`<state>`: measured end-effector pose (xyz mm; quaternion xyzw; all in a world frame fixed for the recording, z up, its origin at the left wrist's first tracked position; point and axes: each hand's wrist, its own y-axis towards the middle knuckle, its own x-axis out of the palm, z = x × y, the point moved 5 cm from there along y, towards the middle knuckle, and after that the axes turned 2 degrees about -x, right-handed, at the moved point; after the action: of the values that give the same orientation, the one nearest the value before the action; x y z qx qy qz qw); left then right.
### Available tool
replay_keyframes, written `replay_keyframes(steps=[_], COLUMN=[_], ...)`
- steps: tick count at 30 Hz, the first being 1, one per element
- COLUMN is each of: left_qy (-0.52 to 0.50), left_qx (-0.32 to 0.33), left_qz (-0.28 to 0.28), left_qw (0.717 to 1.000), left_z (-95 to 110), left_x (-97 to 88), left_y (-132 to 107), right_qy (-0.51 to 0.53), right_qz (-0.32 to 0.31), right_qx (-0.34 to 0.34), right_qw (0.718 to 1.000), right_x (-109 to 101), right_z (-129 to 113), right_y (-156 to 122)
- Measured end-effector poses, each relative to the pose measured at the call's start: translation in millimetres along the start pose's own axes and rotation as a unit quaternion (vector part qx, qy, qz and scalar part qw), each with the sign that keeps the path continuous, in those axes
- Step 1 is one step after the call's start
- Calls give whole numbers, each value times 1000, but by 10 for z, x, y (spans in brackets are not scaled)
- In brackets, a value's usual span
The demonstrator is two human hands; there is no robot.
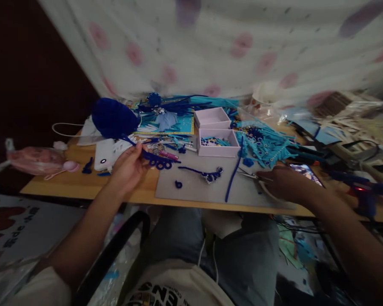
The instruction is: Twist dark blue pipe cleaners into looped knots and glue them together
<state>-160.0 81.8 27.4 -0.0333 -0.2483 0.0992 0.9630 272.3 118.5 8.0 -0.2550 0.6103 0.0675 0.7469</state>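
My left hand (130,165), fingers closed, pinches a dark blue pipe-cleaner piece (158,161) with a row of small loops along its lower side. On the right, my right hand (282,182) is closed around scissors (248,174) whose metal blades point left. Near the blades a straight blue pipe cleaner (234,176) lies across the grey mat (191,189). Between my hands rests a curled blue pipe-cleaner piece (210,175) with silvery trim. A small blue coil (178,184) sits on the mat's left part.
Behind the mat stands an open pink box (218,149) with beads and small pieces inside. Turquoise pipe-cleaner pieces (268,146) are heaped to its right. A blue glue gun (364,193) with a red light and a phone (305,173) lie at right. A dark blue plush form (113,118) stands back left.
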Motion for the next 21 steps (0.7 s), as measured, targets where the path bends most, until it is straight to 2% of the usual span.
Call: replay_keyframes(steps=[2, 4, 5, 7, 8, 10, 12, 13, 15, 17, 18, 21], left_qy=[0, 4, 9, 23, 30, 41, 51, 55, 63, 72, 75, 74], left_qx=[-2, -8, -14, -26, -31, -36, -41, -45, -60, -77, -83, -94], left_qz=[2, 10, 15, 23, 24, 22, 14, 8, -2, -10, -13, -18], left_qw=[1000, 1000, 1000, 999, 999, 998, 998, 997, 996, 994, 994, 993], left_z=[-20, -63, -91, -155, -190, -258, -328, -363, -433, -492, -513, -567], left_x=[-60, -113, -131, -140, -130, -92, -41, -15, 31, 77, 102, 187], left_y=[4, 5, 4, -2, -8, -30, -65, -86, -131, -172, -189, -225], right_qy=[-17, -16, -10, 69, 145, 252, 273, 271, 292, 381, 453, 678], right_qz=[14, 90, 141, 270, 290, 268, 259, 256, 271, 294, 296, 245], right_qx=[35, 86, 94, 62, 24, -44, -45, -41, -25, -14, -13, -28], right_qw=[999, 992, 985, 958, 946, 929, 925, 927, 917, 877, 841, 693], right_x=[-123, -321, -424, -595, -606, -528, -415, -361, -297, -274, -261, -193], right_z=[-23, -162, -314, -773, -1052, -1623, -2048, -2194, -2329, -2310, -2274, -2207], right_y=[-12, -67, -94, -124, -93, 49, 214, 289, 381, 393, 381, 335])
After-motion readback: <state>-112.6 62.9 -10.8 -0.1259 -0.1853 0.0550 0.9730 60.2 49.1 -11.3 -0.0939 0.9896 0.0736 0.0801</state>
